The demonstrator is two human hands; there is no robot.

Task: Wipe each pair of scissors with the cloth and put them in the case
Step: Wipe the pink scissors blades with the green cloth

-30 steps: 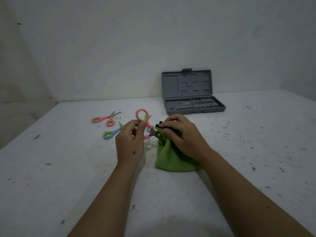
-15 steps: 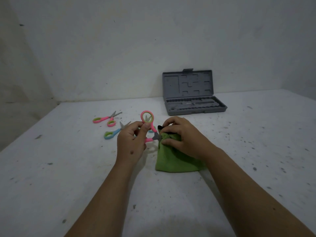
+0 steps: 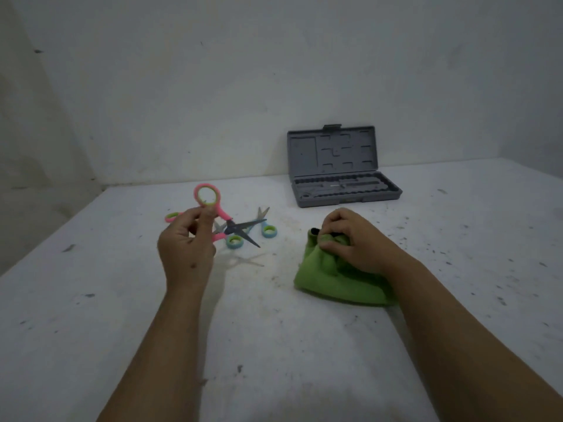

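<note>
Now the left hand [image 3: 185, 248] pinches the pink scissors [image 3: 224, 222] by the handle shank, lifted clear of the white table [image 3: 304, 345], with one pink ring upward and the blades spread open, their tips pointing right and slightly downward. Well apart on the right, the right hand [image 3: 355, 239] grips a bunched fold of the green cloth [image 3: 335, 281], which rests on the table; a small dark object shows at its fingertips, but I cannot tell what it is.

So the blades' long axis aims roughly toward the cloth, with open table between. By my judgement, the wiping of this pair is either paused or finished, and the left hand, being the holder, is the one to carry it onward.

Behind the held pair, blue scissors [image 3: 262, 228] with green-lined rings lie flat on the table, and another pink-handled pair [image 3: 173, 216] shows partly past the left hand.

At the back, beyond the right hand, the grey case [image 3: 341, 190] stands open, lid upright against the wall. No scissors are visible in its moulded tray, which appears to hold only small fittings, too dim to name.
</note>
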